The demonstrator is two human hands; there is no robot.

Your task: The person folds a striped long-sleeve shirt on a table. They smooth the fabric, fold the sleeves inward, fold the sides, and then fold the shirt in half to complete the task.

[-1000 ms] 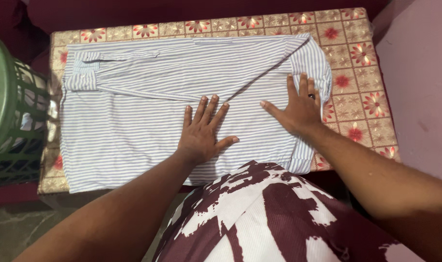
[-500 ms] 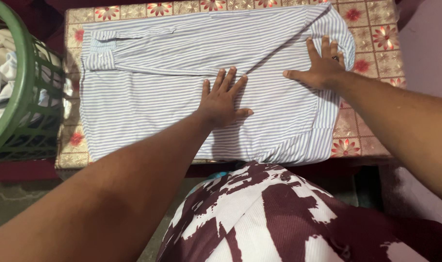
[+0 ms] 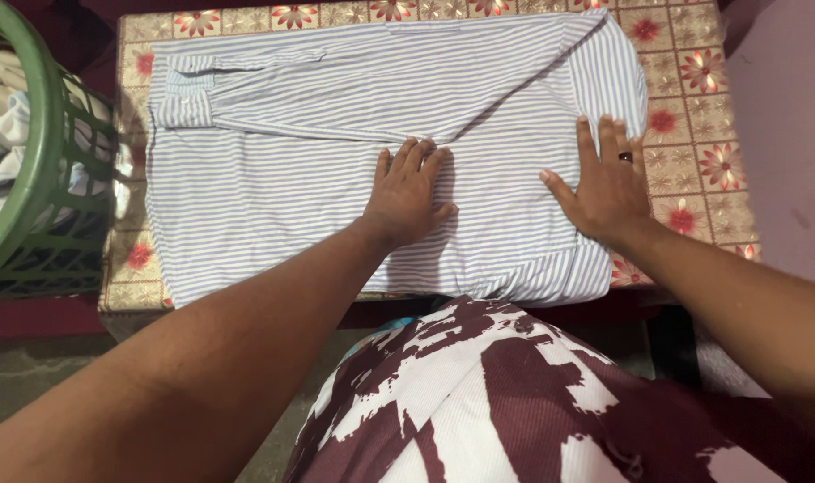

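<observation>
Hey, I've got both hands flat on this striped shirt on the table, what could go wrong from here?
The striped shirt reaches the table edge nearest you, so its hem could slip off if it is tugged. The left hand lies beside the folded sleeve's diagonal edge; sliding across it might undo that fold. The right hand wears a ring, which could perhaps snag the cloth.

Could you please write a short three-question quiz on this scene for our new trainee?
1. True or false: both hands lie flat on the striped shirt.
2. Which hand wears a ring? A) left hand B) right hand
3. What stands at the left of the table?

Key: 1 true; 2 B; 3 a green basket with cloth inside.
</observation>
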